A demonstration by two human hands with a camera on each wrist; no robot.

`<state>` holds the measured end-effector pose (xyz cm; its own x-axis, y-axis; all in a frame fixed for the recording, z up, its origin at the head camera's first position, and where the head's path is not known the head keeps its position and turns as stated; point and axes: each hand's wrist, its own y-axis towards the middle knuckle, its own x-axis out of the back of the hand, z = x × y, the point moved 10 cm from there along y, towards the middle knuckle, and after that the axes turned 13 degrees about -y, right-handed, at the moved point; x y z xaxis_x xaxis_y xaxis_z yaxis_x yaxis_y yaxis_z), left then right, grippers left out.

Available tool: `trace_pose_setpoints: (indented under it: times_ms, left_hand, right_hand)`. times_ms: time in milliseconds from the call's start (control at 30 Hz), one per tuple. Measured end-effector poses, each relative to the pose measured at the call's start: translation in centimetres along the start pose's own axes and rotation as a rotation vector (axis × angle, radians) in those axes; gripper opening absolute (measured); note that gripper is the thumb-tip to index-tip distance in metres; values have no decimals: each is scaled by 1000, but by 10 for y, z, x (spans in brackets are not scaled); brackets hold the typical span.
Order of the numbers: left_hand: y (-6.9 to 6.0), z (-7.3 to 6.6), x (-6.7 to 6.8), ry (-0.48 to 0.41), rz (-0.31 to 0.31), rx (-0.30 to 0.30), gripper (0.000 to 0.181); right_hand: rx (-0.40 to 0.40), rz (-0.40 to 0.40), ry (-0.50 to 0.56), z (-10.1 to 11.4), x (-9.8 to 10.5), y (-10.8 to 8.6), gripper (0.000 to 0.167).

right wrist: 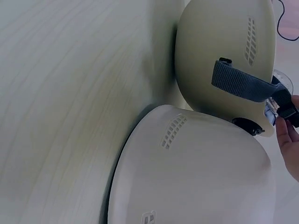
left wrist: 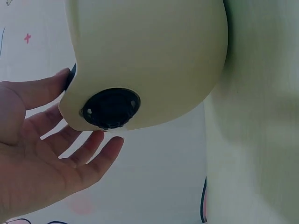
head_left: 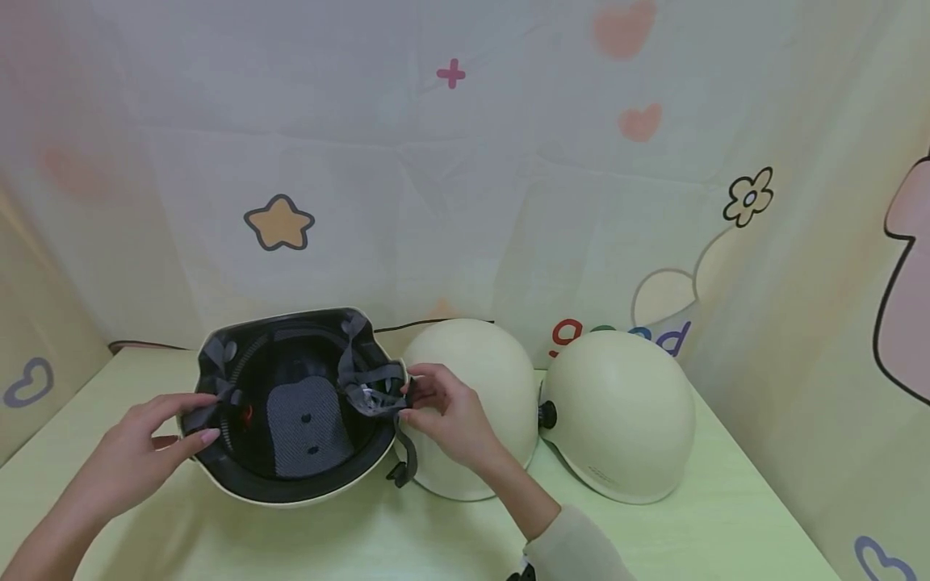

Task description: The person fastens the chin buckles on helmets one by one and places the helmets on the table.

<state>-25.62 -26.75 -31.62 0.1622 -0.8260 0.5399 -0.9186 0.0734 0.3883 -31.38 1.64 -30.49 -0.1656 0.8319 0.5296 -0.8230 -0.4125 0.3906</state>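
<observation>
An upturned cream helmet lies on the table at the left, its black lining and grey mesh pad facing up. My left hand grips its left rim, thumb on the inner side and fingers outside; in the left wrist view, a black round fitting sits near the fingertips. My right hand is at the opposite rim, pinching the grey chin strap bunched there. A loose strap end with a black buckle hangs outside the shell. In the right wrist view the fingers are partly out of frame.
Two more cream helmets stand dome up to the right: the middle helmet close against the held one, the right helmet beside it with a black knob. A patterned curtain hangs behind the pale green table.
</observation>
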Motion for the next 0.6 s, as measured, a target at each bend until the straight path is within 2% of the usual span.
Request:
trace_pose_setpoints:
  times_ms: [67,267,433,600]
  left_hand:
    - [1,-3,-1,8,12,-19,35]
    - [5,-9,-5,30,52,-25,40]
    - [7,-15,-4,85,28,-74,45]
    - [6,-19,-3,107,-5,-99,50]
  right_hand:
    - [9,4,24,2,-1,0,44]
    - [34,40,77,7,-6,1,41]
    - [60,58,62,8,-11,1,39]
    - [65,63,0,11,-14,0,37]
